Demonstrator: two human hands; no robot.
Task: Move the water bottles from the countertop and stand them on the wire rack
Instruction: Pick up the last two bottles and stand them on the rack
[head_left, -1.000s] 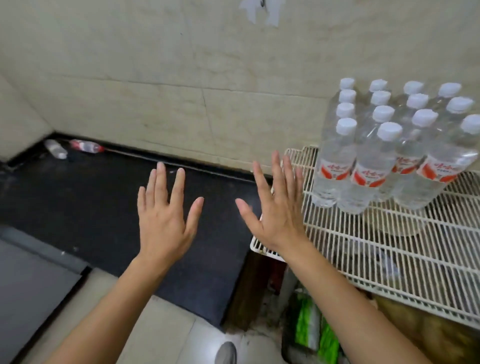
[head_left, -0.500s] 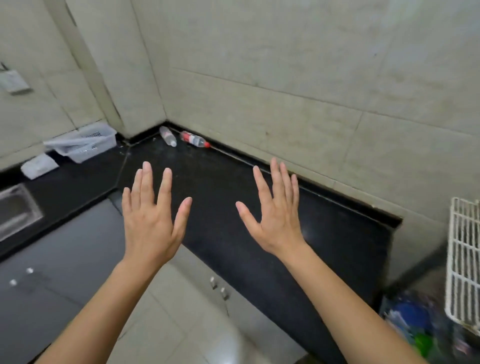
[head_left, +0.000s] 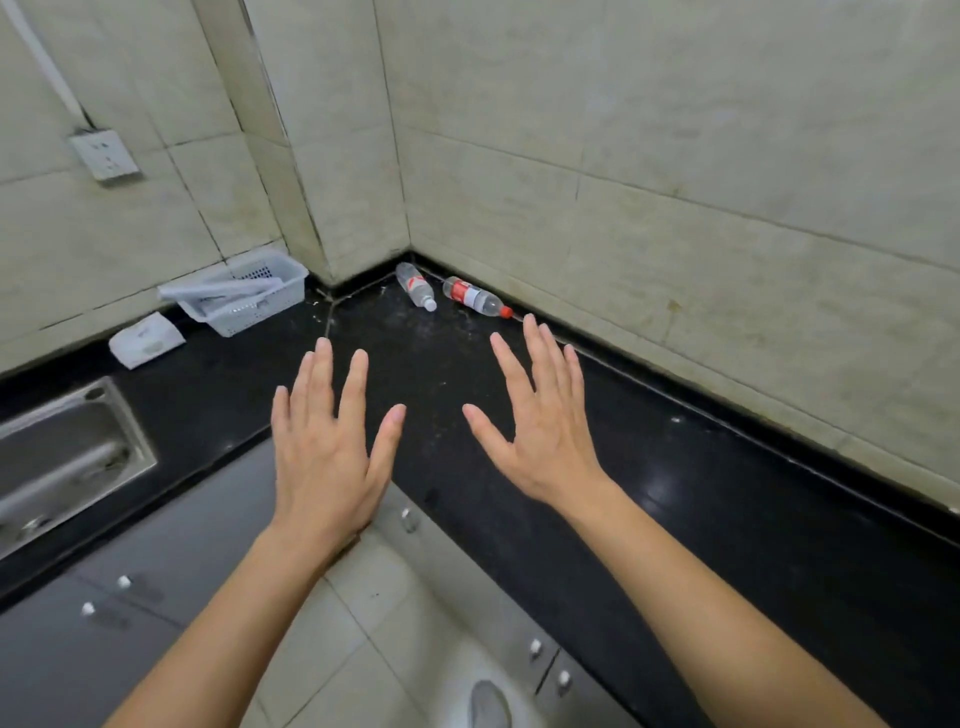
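The black polished stone countertop (head_left: 675, 519) ahead of me is glossy, though dusty and speckled toward its corner. The white-capped clear bottle (head_left: 415, 286) and the red-capped clear bottle (head_left: 475, 297) look like smooth, thin plastic with shiny printed labels. I see satin brushed metal on the steel sink (head_left: 67, 457), matt plastic on the white perforated basket (head_left: 249, 306), and a faint sheen on the smooth beige wall tiles (head_left: 675, 156).

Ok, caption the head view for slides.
Open left hand and right hand held out; two bottles lie in the countertop corner.

Bare left hand (head_left: 327, 457) and bare right hand (head_left: 540, 447), slim fingers (head_left: 322, 374) ending in short nails, bare forearms (head_left: 234, 603) running back from the fingers to the frame edge, grey rounded shoe toe (head_left: 488, 704) well below the fingers.
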